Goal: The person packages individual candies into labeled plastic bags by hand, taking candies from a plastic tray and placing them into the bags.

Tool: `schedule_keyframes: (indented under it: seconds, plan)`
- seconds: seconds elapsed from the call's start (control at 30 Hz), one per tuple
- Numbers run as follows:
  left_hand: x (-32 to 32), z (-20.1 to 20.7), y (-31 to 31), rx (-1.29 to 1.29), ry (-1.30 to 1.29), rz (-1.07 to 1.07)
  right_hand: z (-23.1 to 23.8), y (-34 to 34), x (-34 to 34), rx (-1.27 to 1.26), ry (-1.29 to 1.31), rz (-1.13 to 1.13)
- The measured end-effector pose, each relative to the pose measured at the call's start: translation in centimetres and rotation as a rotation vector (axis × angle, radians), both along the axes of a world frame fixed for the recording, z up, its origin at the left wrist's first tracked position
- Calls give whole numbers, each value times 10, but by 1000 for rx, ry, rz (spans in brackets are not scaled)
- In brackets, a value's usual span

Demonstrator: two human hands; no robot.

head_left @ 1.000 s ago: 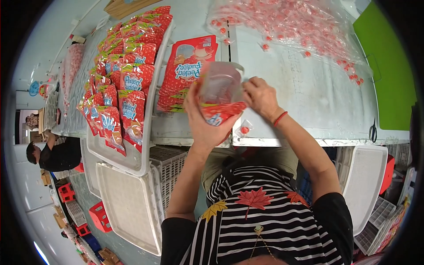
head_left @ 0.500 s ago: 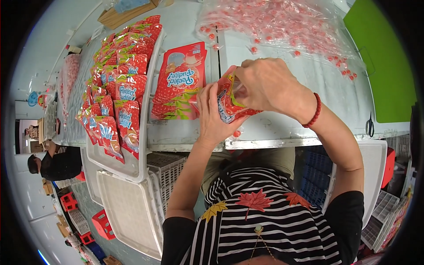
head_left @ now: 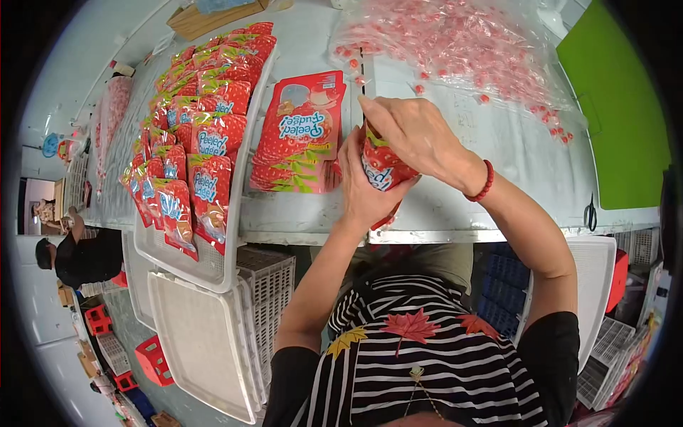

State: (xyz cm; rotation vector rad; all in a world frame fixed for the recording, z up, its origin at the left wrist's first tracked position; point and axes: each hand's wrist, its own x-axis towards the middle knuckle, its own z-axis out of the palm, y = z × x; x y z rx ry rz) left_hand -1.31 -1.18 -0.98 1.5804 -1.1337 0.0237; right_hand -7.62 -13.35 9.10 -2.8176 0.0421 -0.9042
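My left hand (head_left: 359, 192) is wrapped round a red candy pouch (head_left: 382, 165) just above the front edge of the table. At the pouch's upper end, my right hand (head_left: 430, 139) has its fingers closed over the top edge; the fingertips are partly hidden. A stack of flat red pouches (head_left: 304, 122) lies to the left of my hands. Beyond them, small red wrapped candies (head_left: 420, 89) are scattered beside a large clear plastic bag (head_left: 455, 46) full of the same candies.
On the left, filled pouches (head_left: 211, 186) stand in rows on a white tray (head_left: 206, 274) overhanging the table edge. Scissors (head_left: 590, 213) lie near a green board (head_left: 608, 107) on the right. Crates (head_left: 274, 285) sit below the table. Another person (head_left: 85, 257) is at the far left.
My right hand has come out of the pouch's mouth and now covers its top edge. The pouch is more upright in my left hand. The view has shifted slightly.
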Motion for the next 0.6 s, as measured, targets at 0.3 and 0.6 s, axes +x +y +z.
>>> schedule_keyframes:
  seconds: [0.3, 0.6]
  plan:
    - [23, 23, 25, -189, 568, 32, -63, -45, -40, 683, -182, -351]
    - [38, 18, 66, -187, 429, 265, -148, 56, -66, 158, 153, 4]
